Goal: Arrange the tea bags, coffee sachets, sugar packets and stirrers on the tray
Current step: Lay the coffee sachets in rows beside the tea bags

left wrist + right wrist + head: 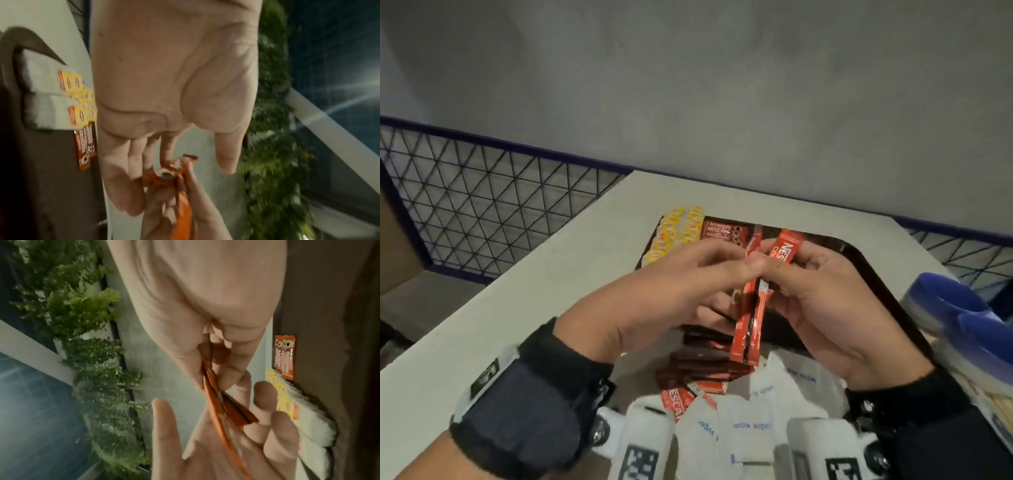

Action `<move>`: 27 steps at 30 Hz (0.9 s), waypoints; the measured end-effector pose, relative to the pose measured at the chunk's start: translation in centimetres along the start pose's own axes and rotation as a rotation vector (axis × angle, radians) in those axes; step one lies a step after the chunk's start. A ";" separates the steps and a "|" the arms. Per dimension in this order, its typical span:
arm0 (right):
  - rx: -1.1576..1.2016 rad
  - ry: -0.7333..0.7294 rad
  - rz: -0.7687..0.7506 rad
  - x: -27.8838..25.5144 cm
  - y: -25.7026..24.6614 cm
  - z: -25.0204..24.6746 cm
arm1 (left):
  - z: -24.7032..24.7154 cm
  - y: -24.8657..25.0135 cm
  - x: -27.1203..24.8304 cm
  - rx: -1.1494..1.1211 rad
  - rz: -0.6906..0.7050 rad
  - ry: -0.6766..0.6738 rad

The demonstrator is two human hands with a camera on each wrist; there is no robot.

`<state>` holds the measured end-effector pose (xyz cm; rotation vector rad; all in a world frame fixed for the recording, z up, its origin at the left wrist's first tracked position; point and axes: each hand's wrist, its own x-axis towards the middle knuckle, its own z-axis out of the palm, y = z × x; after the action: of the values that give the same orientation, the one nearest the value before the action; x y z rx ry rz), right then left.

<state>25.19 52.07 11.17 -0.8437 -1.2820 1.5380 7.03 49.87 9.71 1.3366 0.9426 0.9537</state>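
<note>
The fingers [726,270] of the left hand [654,301] and the right hand [835,308] are clamped together on a thin bundle of glossy red coffee sachets [748,329], long flat foil sticks held above the dark rounded tray [873,270]. On the tray, at 11 o'clock from the hands, lie yellow-tagged tea bags [676,234] beside a flat red sachet [722,231]. At 6 o'clock, crinkled white paper sugar packets [750,425] and more sachets are heaped over the pale, smooth desk [517,308].
</note>
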 end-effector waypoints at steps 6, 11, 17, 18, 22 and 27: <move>-0.151 0.195 -0.061 -0.3 1.3 -1.8 | 3.4 -2.0 0.3 0.467 0.103 0.099; -0.261 0.162 -0.089 -0.9 2.3 -2.1 | 4.0 -1.8 0.6 0.295 -0.020 0.077; -0.209 0.111 -0.071 -0.9 1.7 -2.3 | 2.9 -1.5 0.6 0.143 -0.062 0.092; -0.195 0.119 -0.064 -0.9 1.8 -2.4 | 2.8 -1.5 0.6 0.121 -0.065 0.076; 0.014 0.174 0.013 -0.6 1.8 -3.0 | 2.7 -0.9 0.4 0.009 -0.052 0.063; 0.216 0.187 0.059 -0.7 1.3 -3.7 | 2.1 -0.4 0.4 -0.322 -0.050 0.160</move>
<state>28.49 52.58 9.06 -0.8684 -0.9452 1.5710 9.14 49.54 9.33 0.9732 0.8936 1.1335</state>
